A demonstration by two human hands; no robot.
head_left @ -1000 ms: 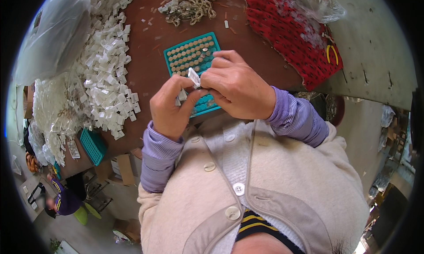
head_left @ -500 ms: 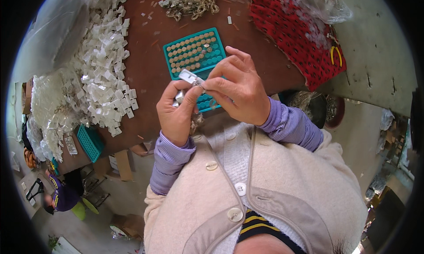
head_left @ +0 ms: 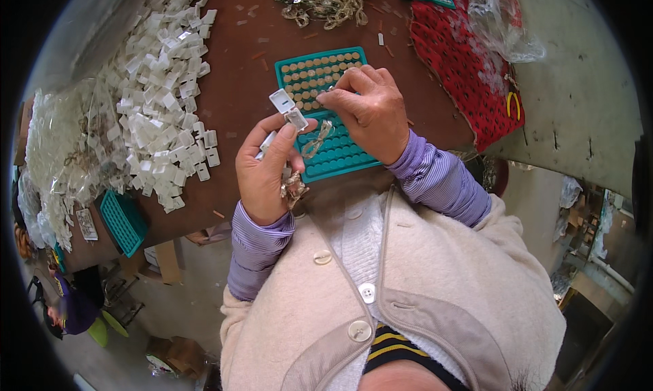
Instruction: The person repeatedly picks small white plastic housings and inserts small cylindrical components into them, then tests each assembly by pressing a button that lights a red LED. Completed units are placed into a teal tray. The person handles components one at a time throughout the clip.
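My left hand [head_left: 262, 180] is closed around a small white hinged box [head_left: 297, 119], whose lid stands raised. Another white piece [head_left: 267, 143] sits in the same hand, and a bunch of beige cord [head_left: 292, 189] hangs by its palm. Over the teal tray [head_left: 320, 54], my right hand [head_left: 374, 112] pinches thumb and forefinger together among rows of round tan discs [head_left: 311, 72]. What lies between those fingertips is too small to make out. Nearer me is a teal tray with round hollows [head_left: 340, 153], with a loop of cord [head_left: 317, 139] above it.
A large heap of white boxes [head_left: 166, 98] covers the table's left side, beside clear plastic bags [head_left: 75, 146]. A teal basket [head_left: 122, 221] stands at the left edge. Tangled cords [head_left: 326, 3] lie at the back, with red cloth [head_left: 445, 64] and yellow-handled pliers [head_left: 513, 106] at right.
My right hand has left the white box and moved to the discs in the tray. The box now shows its lid raised in my left hand. The whole view has shifted slightly.
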